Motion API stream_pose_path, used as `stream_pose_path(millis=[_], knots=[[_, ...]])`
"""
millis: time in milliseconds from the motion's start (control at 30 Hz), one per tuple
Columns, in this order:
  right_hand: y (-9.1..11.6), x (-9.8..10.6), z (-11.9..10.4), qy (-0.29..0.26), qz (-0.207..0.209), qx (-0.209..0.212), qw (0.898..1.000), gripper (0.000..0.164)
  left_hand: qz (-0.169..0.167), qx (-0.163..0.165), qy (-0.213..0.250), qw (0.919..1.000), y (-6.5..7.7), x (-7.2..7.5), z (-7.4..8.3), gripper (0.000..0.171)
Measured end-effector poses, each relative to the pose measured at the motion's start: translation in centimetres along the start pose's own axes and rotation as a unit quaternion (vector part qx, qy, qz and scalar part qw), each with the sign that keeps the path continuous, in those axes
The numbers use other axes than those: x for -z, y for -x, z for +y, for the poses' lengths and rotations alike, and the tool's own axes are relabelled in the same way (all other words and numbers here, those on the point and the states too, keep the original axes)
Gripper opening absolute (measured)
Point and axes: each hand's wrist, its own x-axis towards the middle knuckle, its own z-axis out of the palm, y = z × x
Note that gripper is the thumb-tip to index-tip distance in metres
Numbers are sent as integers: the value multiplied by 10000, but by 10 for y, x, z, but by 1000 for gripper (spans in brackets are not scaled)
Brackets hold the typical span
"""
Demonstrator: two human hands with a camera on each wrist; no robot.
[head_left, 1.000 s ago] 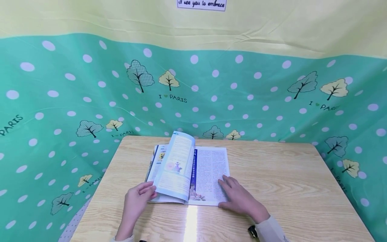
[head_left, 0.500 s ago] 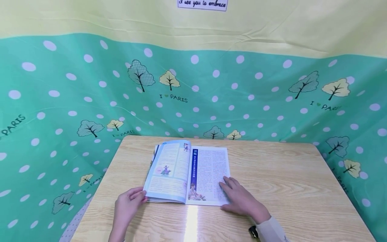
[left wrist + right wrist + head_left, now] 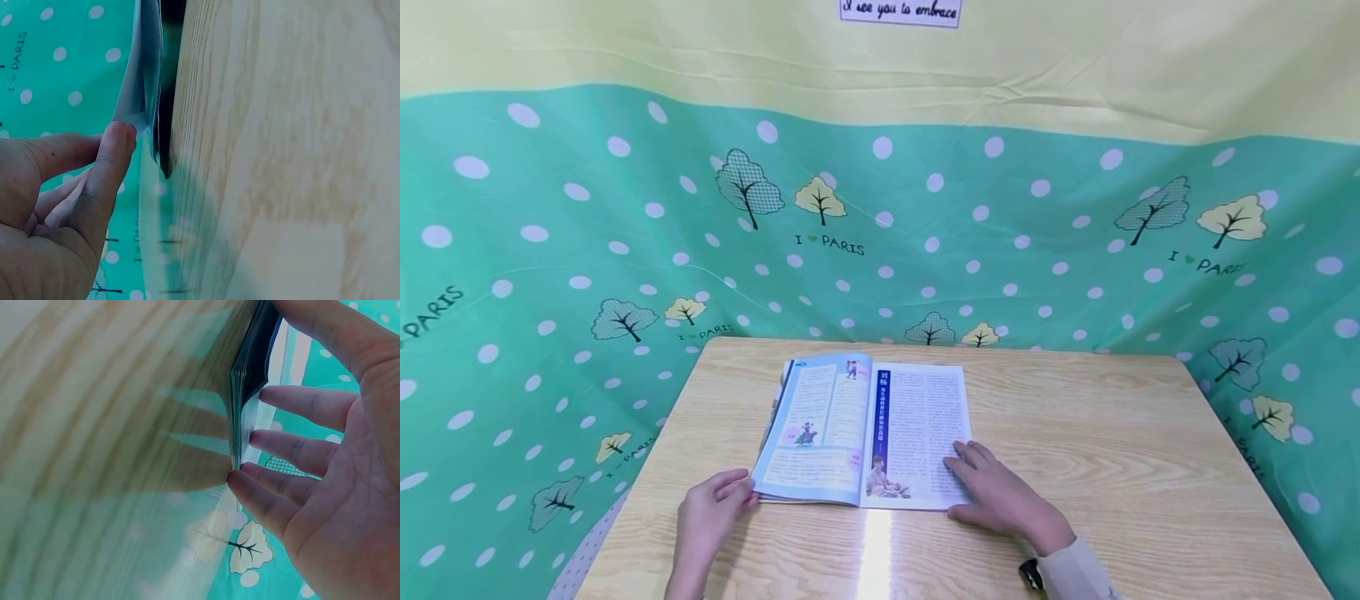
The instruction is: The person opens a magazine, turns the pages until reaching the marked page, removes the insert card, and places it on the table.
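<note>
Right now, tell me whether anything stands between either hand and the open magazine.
Nothing visible does. The left hand pinches the left page near its lower outer corner, and the right hand rests its fingers at the outer edge of the right page. No other object shows between either hand and the magazine.

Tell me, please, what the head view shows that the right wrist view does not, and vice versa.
Only the head view shows the bare left hand, the white sign with black lettering and the printed text on the open paper magazine. Only the right wrist view shows the palm of the bare right hand and a close edge-on look at the magazine's pages. Both show the right hand, the magazine, the pale wood-grain table and the green cloth with white dots.
</note>
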Motion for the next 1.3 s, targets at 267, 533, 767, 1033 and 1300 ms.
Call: stream_pose_path(millis=[267, 533, 767, 1033, 1300], knots=[[3, 4, 2, -242, -51, 117, 9996, 73, 50, -51, -144, 9999, -3, 1, -3, 34], [3, 5, 5, -438, -173, 31, 9989, 68, 336, -245, -1043, 9937, 0, 6, -3, 43], [4, 8, 8, -432, 440, 63, 9981, 49, 416, -345, -1071, 9928, 3, 7, 3, 47], [-1, 12, 11, -436, 1441, -941, 9841, 62, 403, -597, -671, 9951, 3, -8, 17, 40], [-6, 10, 4, -589, 1375, -1263, 9806, 67, -213, -960, 152, 9950, 5, -36, 30, 38]])
